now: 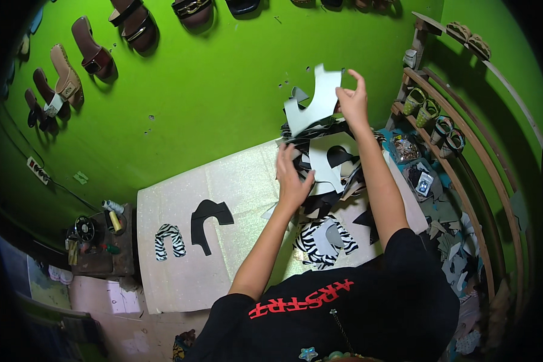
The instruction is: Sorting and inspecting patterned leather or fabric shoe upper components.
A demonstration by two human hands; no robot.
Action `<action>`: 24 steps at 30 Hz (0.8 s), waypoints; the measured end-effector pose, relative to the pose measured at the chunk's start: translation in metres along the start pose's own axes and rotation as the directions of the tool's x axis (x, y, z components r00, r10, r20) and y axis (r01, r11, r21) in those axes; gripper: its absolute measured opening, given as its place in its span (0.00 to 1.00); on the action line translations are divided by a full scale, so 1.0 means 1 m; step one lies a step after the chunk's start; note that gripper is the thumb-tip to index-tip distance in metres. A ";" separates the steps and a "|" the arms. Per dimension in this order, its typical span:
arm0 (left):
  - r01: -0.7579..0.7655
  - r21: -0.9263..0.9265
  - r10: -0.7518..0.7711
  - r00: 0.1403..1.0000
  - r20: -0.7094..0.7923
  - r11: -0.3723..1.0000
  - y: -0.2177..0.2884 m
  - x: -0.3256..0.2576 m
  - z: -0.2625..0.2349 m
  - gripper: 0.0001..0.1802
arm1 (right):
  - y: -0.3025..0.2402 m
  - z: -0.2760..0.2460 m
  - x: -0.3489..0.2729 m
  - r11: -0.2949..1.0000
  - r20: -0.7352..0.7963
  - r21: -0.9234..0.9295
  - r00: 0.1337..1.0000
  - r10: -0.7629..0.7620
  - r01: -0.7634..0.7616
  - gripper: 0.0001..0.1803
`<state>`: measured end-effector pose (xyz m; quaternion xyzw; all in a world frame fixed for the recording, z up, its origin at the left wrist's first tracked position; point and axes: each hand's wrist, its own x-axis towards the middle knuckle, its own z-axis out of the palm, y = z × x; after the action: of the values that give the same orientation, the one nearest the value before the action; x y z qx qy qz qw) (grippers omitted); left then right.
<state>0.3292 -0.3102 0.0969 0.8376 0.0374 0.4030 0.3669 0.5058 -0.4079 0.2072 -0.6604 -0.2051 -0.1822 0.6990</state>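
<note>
My right hand (354, 104) is raised over the far side of the table, pinching a pale, curved cut-out sheet (317, 96) by its right edge. Below it, my left hand (292, 182) rests against the left side of a heap of scrap pieces (324, 158), fingers apart. Black, white and zebra-striped offcuts make up the heap. Nearer to me lie zebra-striped scraps (315, 242). To the left, a black hooked cut-out (205, 218) and a zebra-striped U-shaped piece (170, 242) lie flat, apart from each other.
The pale table (247, 175) stands against a green wall hung with sandals (92, 51). At right, a wooden rack (449, 114) holds shoes above a mound of scraps (452, 241). A small stand (105, 256) with thread spools is at left.
</note>
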 end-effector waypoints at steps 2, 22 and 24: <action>0.053 0.150 -0.033 0.991 -0.131 0.987 0.005 0.003 -0.017 0.44 | -0.026 0.005 -0.027 0.978 0.241 0.112 0.960 0.144 -0.175 0.17; 0.410 -0.759 -0.612 0.791 0.020 0.506 -0.107 -0.055 -0.238 0.14 | -0.013 0.160 -0.193 0.982 0.607 -0.184 0.791 0.079 0.043 0.11; 0.423 -0.761 -0.603 0.796 0.053 0.492 -0.123 -0.067 -0.258 0.13 | -0.001 0.178 -0.212 0.985 0.611 -0.171 0.785 0.098 0.010 0.11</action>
<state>0.1314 -0.0938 0.0793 0.5130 0.1601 0.3432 0.7703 0.3169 -0.2342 0.1039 -0.7437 -0.3909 0.0437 0.5405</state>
